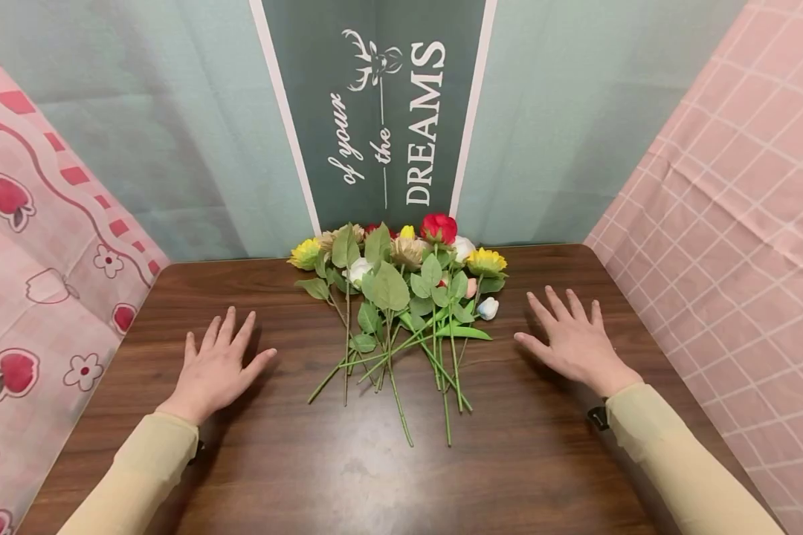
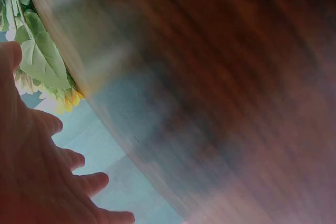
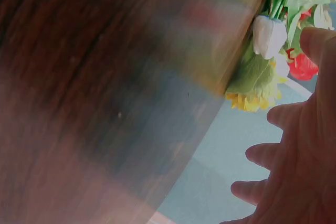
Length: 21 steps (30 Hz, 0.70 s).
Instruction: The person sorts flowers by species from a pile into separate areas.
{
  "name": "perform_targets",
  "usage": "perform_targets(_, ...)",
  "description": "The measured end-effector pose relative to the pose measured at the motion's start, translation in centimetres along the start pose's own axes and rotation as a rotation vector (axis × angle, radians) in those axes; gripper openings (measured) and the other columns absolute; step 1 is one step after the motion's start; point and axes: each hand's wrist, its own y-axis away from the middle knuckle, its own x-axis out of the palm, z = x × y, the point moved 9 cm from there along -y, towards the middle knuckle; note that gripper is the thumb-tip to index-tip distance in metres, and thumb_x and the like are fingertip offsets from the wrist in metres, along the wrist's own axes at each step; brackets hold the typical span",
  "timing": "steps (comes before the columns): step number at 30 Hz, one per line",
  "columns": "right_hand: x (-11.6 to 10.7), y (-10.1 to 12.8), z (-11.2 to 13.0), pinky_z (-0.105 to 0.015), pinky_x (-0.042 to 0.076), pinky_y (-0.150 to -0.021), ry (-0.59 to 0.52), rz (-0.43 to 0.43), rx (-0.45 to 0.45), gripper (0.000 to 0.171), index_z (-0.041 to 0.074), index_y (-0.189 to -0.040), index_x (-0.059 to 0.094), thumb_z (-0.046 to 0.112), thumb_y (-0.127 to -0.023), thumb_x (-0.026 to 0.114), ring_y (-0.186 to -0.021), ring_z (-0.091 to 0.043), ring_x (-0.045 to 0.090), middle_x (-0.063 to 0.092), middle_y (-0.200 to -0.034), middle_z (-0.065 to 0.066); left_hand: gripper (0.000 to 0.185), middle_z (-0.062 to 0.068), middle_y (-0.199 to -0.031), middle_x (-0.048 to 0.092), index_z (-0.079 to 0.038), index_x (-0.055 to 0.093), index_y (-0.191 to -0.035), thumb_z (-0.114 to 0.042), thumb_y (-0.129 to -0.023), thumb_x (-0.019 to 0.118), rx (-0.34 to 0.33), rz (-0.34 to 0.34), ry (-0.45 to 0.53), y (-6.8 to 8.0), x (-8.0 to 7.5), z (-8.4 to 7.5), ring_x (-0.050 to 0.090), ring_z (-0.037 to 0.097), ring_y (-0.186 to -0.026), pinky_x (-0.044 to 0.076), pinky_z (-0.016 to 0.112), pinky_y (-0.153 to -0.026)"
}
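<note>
A table is bearing heaped flowers, blooms crowding its far edge's middle, stems pointing away. The left hand is showing spread fingers near the left edge, the right hand likewise near the right edge.

I see soft, bright light laying a pale glare on the worktop, with dim shadows beside the fingers. The head view is fairly crisp; both wrist views are darker and hazy, the worktop's reflections smeared.
</note>
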Motion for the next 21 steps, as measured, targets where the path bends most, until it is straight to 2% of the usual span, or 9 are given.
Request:
perform_targets(3,-0.6,-0.4,1.8,-0.079,0.000,-0.111,0.009,-0.026,-0.050,0.087,0.018,-0.165,0.024,0.073,-0.099,0.039,-0.149,-0.054,0.012,0.018,-0.167,-0.023,0.087,0.028,-0.167,0.010,-0.009,0.022,-0.164,-0.064,-0.101,0.047,0.044,0.016,0.017,0.2,0.0,-0.2,0.020,0.054,-0.147,0.010,0.078,-0.111)
perform_targets(5,-1.5,-1.0,3.9,-0.076,0.000,-0.114,0.024,-0.057,-0.109,0.084,0.018,-0.164,0.025,0.070,-0.100,0.041,-0.151,-0.051,0.012,0.018,-0.168,-0.020,0.086,0.028,-0.166,0.012,-0.008,0.022,-0.164,-0.058,-0.101,0.054,0.086,0.030,0.017,0.5,0.0,-0.4,0.023,0.054,-0.145,0.016,0.076,-0.111)
perform_targets(8,-3.2,-2.7,8.5,-0.069,-0.002,-0.118,0.071,-0.096,-0.234,0.082,0.021,-0.164,0.028,0.069,-0.100,0.044,-0.153,-0.045,0.011,0.017,-0.169,-0.015,0.085,0.029,-0.165,0.018,-0.007,0.025,-0.163,-0.050,-0.099,0.063,0.133,0.044,-0.005,0.8,-0.1,-0.8,0.030,0.055,-0.142,0.021,0.074,-0.111)
perform_targets(11,-4.4,-4.9,14.3,-0.062,-0.007,-0.120,0.142,-0.098,-0.380,0.080,0.025,-0.164,0.028,0.070,-0.099,0.044,-0.154,-0.041,0.009,0.015,-0.170,-0.011,0.084,0.030,-0.163,0.023,-0.007,0.028,-0.162,-0.045,-0.098,0.067,0.145,0.052,-0.020,1.0,-0.3,-1.1,0.035,0.056,-0.139,0.021,0.074,-0.111)
perform_targets(14,-4.6,-7.3,20.6,-0.063,-0.008,-0.119,0.231,-0.059,-0.514,0.080,0.028,-0.164,0.024,0.073,-0.099,0.037,-0.155,-0.040,0.006,0.011,-0.171,-0.009,0.083,0.030,-0.163,0.024,-0.006,0.030,-0.161,-0.044,-0.098,0.067,0.145,0.059,-0.026,1.2,-0.3,-1.5,0.036,0.056,-0.138,0.021,0.074,-0.111)
perform_targets(17,-3.7,-9.5,26.2,-0.067,-0.005,-0.118,0.307,0.006,-0.607,0.081,0.033,-0.165,0.019,0.076,-0.098,0.031,-0.155,-0.040,0.002,0.008,-0.171,-0.008,0.083,0.030,-0.162,0.025,-0.006,0.031,-0.161,-0.043,-0.097,0.068,0.142,0.067,-0.032,1.2,-0.2,-1.9,0.036,0.055,-0.138,0.021,0.075,-0.111)
perform_targets(21,-1.2,-12.1,31.5,-0.070,-0.001,-0.118,0.367,0.121,-0.636,0.079,0.037,-0.164,0.022,0.075,-0.097,0.040,-0.155,-0.040,0.002,0.008,-0.172,-0.006,0.081,0.031,-0.161,0.027,-0.005,0.034,-0.159,-0.043,-0.097,0.069,0.124,0.067,-0.057,1.4,-0.2,-2.7,0.037,0.053,-0.139,0.020,0.076,-0.110)
